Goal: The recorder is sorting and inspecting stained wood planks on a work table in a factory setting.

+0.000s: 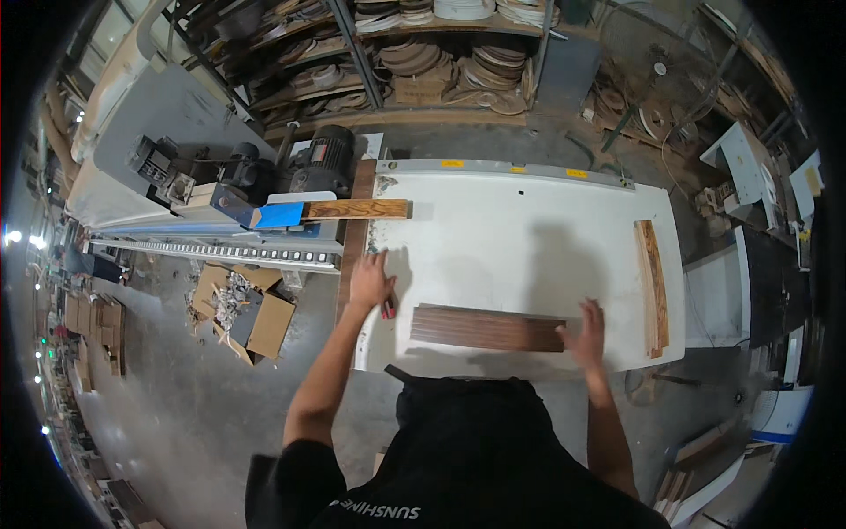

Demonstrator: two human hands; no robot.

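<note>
A stack of dark brown wood strips [487, 329] lies lengthwise on the white tabletop [476, 238], near its front edge. At the stack's right end is my right hand [584, 335], fingers spread and slightly blurred; it seems to touch or nearly touch the end. My left hand [372, 280] is over the table's left edge, fingers stretched forward. Beside its wrist shows a small red and black object [388, 309], too small to name; whether the hand touches it I cannot tell.
A grained wood strip [357, 209] sticks out of the machine [264, 181] at left, beside blue tape. More strips [650, 286] lie at the table's right edge. A metal rail [511, 169] runs along the back. An opened cardboard box [269, 328] stands on the floor at left.
</note>
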